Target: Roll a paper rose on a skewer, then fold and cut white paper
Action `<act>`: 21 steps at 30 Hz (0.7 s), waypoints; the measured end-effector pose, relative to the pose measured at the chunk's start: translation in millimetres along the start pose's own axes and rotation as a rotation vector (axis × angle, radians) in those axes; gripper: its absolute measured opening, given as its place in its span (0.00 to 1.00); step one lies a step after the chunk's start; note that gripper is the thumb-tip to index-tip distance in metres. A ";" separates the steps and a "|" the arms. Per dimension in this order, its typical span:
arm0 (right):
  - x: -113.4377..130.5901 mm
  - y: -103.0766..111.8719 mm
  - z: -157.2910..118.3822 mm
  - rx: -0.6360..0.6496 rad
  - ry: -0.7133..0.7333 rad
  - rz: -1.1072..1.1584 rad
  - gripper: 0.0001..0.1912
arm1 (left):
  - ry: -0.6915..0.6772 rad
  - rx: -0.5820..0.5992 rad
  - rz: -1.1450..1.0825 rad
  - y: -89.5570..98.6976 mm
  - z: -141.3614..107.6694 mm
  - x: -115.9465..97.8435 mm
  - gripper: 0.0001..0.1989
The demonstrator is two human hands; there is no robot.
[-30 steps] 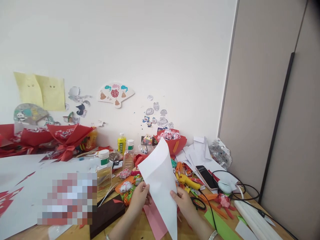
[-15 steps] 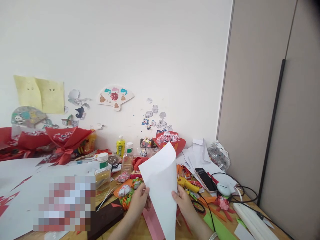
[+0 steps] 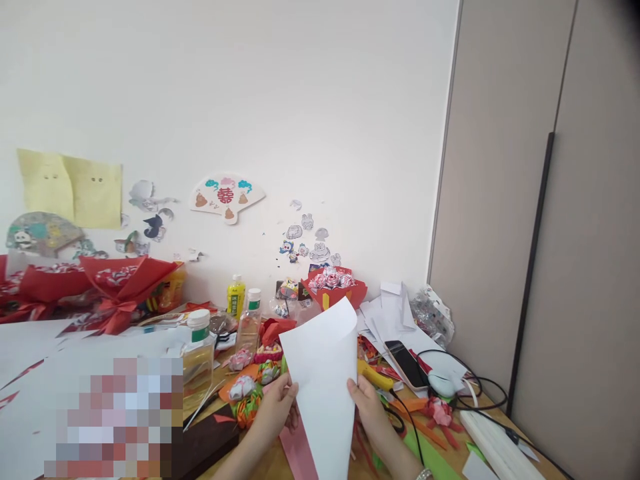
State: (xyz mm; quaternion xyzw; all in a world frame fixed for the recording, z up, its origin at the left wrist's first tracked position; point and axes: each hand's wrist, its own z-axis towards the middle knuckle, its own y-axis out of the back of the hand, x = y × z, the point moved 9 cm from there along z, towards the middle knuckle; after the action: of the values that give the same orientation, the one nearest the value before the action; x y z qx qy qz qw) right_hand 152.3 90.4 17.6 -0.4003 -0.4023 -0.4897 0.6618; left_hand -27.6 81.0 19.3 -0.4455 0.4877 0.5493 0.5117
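A white sheet of paper point(image 3: 323, 380), curled into a cone with its wide end up, stands in front of me between both hands. My left hand point(image 3: 281, 403) pinches its left edge, thumb on the near side. On the right edge, my right hand point(image 3: 364, 398) grips with its thumb in front and its fingers behind, partly hidden. Below the cone lies a strip of pink paper point(image 3: 299, 453). Close to my right hand is a yellow glue gun point(image 3: 376, 377). Folded paper flowers point(image 3: 245, 388) lie left of my left hand.
Red-wrapped bouquets point(image 3: 120, 287) line the back left, and another bouquet point(image 3: 334, 285) stands behind the cone. Clear bottles point(image 3: 199, 360) stand at mid-left. A phone point(image 3: 406, 363), cables and a white power strip point(image 3: 500, 443) lie on the right. A dark box point(image 3: 210, 440) sits at front left.
The view has shifted slightly to the right. The cone sits a little lower, and its top looks slightly changed in curl. Both hands keep hold of it.
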 end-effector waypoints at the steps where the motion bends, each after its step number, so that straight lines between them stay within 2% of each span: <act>1: -0.6 1.6 0.2 -0.010 -0.009 -0.002 0.21 | -0.001 0.005 0.005 -0.7 -0.3 -0.4 0.23; 7: -2.7 8.0 0.1 -0.048 -0.059 0.041 0.21 | -0.021 0.005 0.034 -2.0 -3.1 -6.4 0.24; 11: -0.7 11.0 1.5 -0.059 -0.034 0.058 0.22 | -0.024 -0.003 0.052 -1.2 -3.5 -8.1 0.25; 21: -8.0 29.7 5.8 -0.152 -0.040 0.021 0.22 | -0.058 0.037 0.050 -5.6 0.1 -0.7 0.24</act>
State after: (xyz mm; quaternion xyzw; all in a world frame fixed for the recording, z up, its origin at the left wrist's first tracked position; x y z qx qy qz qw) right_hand 178.8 104.4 8.2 -0.4633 -0.3729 -0.5039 0.6264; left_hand -22.0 81.0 19.5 -0.4075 0.4939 0.5655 0.5198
